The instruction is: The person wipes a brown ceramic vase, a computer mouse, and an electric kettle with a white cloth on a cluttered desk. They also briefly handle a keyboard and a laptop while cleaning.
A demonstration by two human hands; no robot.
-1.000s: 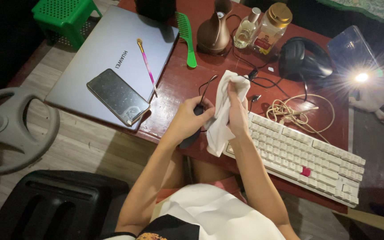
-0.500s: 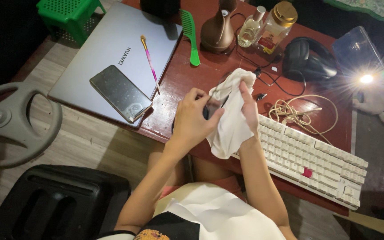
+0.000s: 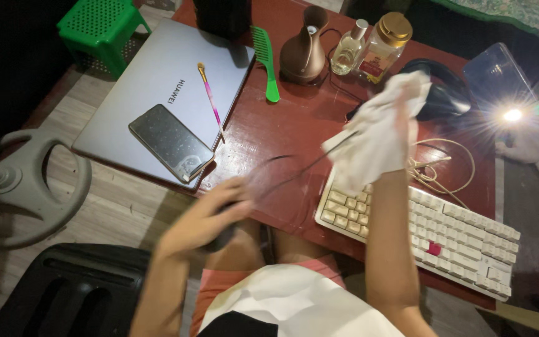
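White cloth [image 3: 378, 134] bunched in right hand [image 3: 387, 140], raised over bench [image 3: 282, 137] above keyboard [image 3: 419, 228] top-left corner. Left hand [image 3: 210, 215], blurred, closed on dark mouse [image 3: 223, 234] at bench front edge; thin cable [image 3: 294, 175] runs twd cloth. Laptop [image 3: 157, 81] w/ phone [image 3: 169, 142] far left.

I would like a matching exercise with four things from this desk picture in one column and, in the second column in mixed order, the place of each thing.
Things:
1. white cloth
2. smartphone
3. green comb
4. white keyboard

Places:
A. flat on the closed grey laptop
B. on the red-brown desk, between the laptop and the brown vase-shaped diffuser
C. held up in the right hand
D. on the near right part of the desk, angled

Pairs: 1-C, 2-A, 3-B, 4-D
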